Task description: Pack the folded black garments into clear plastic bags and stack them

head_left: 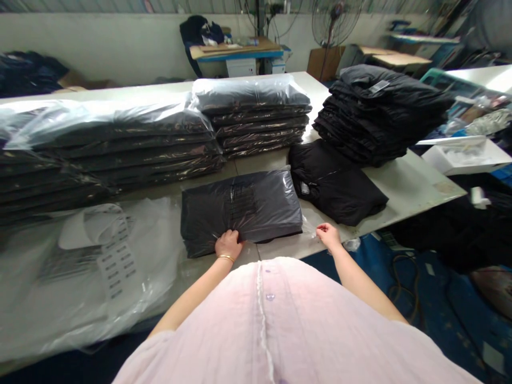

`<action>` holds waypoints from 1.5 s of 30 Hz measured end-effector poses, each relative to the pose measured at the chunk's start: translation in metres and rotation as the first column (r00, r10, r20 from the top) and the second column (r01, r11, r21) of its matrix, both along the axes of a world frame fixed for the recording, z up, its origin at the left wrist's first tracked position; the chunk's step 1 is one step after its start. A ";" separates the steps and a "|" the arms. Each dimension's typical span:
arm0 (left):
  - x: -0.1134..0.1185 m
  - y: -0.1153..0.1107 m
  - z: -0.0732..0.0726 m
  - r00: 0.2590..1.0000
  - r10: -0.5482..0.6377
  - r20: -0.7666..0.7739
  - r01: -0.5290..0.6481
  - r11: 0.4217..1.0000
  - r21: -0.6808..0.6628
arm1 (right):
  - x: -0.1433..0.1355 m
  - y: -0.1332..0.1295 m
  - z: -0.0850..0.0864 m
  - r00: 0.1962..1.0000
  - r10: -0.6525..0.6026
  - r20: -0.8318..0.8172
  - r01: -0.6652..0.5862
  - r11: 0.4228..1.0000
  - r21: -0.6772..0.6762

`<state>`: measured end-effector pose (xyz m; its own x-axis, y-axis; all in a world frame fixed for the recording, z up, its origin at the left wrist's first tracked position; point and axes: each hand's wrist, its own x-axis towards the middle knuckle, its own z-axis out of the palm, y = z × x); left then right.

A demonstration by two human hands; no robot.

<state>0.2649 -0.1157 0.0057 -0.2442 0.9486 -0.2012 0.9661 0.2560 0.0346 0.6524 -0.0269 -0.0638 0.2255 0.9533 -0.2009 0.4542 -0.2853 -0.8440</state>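
A folded black garment in a clear plastic bag (264, 205) lies flat in front of me, with printed lines on the plastic. My left hand (229, 244), a gold bangle at its wrist, is closed on the near edge of this package, its fingertips partly hidden. Off the package's right end, my right hand (328, 236) pinches the thin clear plastic of the bag's open end. Close behind that hand lies an unbagged folded black garment (336, 181) with a small white label.
Bagged garments form a left stack (100, 154) and a middle stack (256, 114). Unbagged black garments (380, 114) are piled at back right. Flat plastic bags (152, 250) and a roll of white stickers (94, 226) lie at left. A white box (468, 154) stands beyond the table's right edge.
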 end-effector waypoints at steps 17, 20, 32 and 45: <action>-0.006 -0.010 -0.005 0.947 -0.300 0.114 0.267 0.934 0.237 | -0.146 -0.006 0.058 0.357 0.537 0.765 -0.889 0.447 0.101; 0.000 -0.001 -0.005 0.962 -0.251 0.111 0.222 0.950 0.219 | -0.155 0.009 0.057 0.324 0.534 0.781 -0.878 0.478 0.037; 0.022 0.032 -0.003 0.860 -0.479 0.174 0.437 0.869 0.232 | -0.146 0.012 0.049 0.396 0.556 0.731 -0.878 0.462 0.124; 0.025 0.046 -0.008 0.881 -0.456 0.124 0.427 0.881 0.206 | -0.137 -0.018 0.028 0.219 0.556 0.802 -0.966 0.241 0.096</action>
<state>0.2902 -0.0698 -0.0025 0.2303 0.9727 -0.0304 0.9537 -0.2193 0.2057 0.5155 -0.0444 -0.0357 -0.8431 0.5153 0.1536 0.4932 0.8549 -0.1610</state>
